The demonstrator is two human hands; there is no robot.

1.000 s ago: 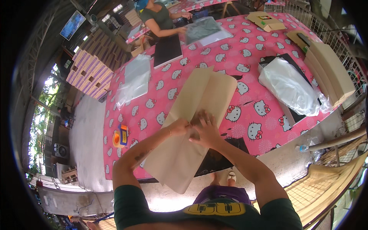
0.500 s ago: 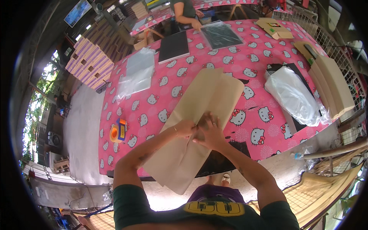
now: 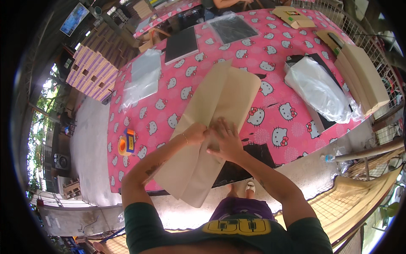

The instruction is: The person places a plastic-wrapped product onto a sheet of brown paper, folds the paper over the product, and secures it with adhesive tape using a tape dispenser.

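Observation:
A long sheet of brown kraft paper [image 3: 198,165] is folded over lengthwise and lies slantwise on the pink table, its near end reaching past the front edge. At the middle of its lengthwise overlap my left hand [image 3: 196,133] is closed, fingers pinching the paper's edge. Just to the right, my right hand [image 3: 226,142] rests on the paper with fingers stretched and nothing gripped. Whatever the paper may wrap is hidden. Under its near right side lies a black sheet [image 3: 249,165]. To the left stands an orange and blue tape dispenser [image 3: 126,142].
Clear plastic sleeves [image 3: 146,74], a black panel [image 3: 182,44] and a plastic-covered dark panel [image 3: 233,28] lie across the pink table [image 3: 169,110]. At right are a plastic-wrapped bundle [image 3: 319,89] and folded cardboard [image 3: 363,76]. Stacked boxes [image 3: 91,70] stand beyond the left edge. A person's arm [image 3: 228,3] shows at the far side.
The overlap between my hands now lies flatter, and my right hand has spread out on it. The other person's hand has left the plastic-covered panel. The whole view has shifted slightly.

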